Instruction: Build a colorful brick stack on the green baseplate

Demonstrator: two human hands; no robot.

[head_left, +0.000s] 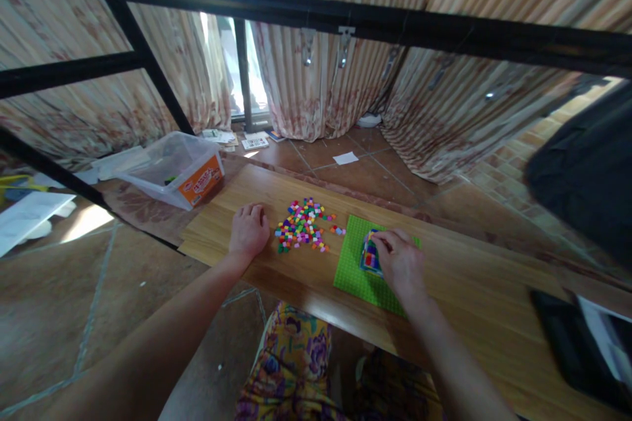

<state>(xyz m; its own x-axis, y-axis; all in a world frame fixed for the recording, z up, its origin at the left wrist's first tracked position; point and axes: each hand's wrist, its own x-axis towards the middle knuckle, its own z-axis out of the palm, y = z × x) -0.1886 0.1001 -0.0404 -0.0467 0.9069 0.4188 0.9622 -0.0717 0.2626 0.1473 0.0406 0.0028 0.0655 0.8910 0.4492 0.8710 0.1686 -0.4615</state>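
My right hand [401, 262] is over a green studded baseplate [351, 263], thumb and fingers pinched together at a small block structure [370, 255]. That structure has red, blue and purple bricks inside a pale blue edge, and my fingers cover part of it. Whatever is between the fingertips is too small and hidden to make out. To the left lies a loose pile of tiny multicoloured building bricks [302, 227]. Beside this pile my left hand [249, 231] rests on the wooden tabletop [296, 283], its fingers curled closed, with nothing seen in them.
A clear plastic bin [162, 168] with an orange label stands past the table's left end. Dark flat objects [567, 335] lie at the right end. Black metal bars [276, 3] cross ahead, before striped curtains [326, 79]. A dark bulky shape [587, 164] is at right.
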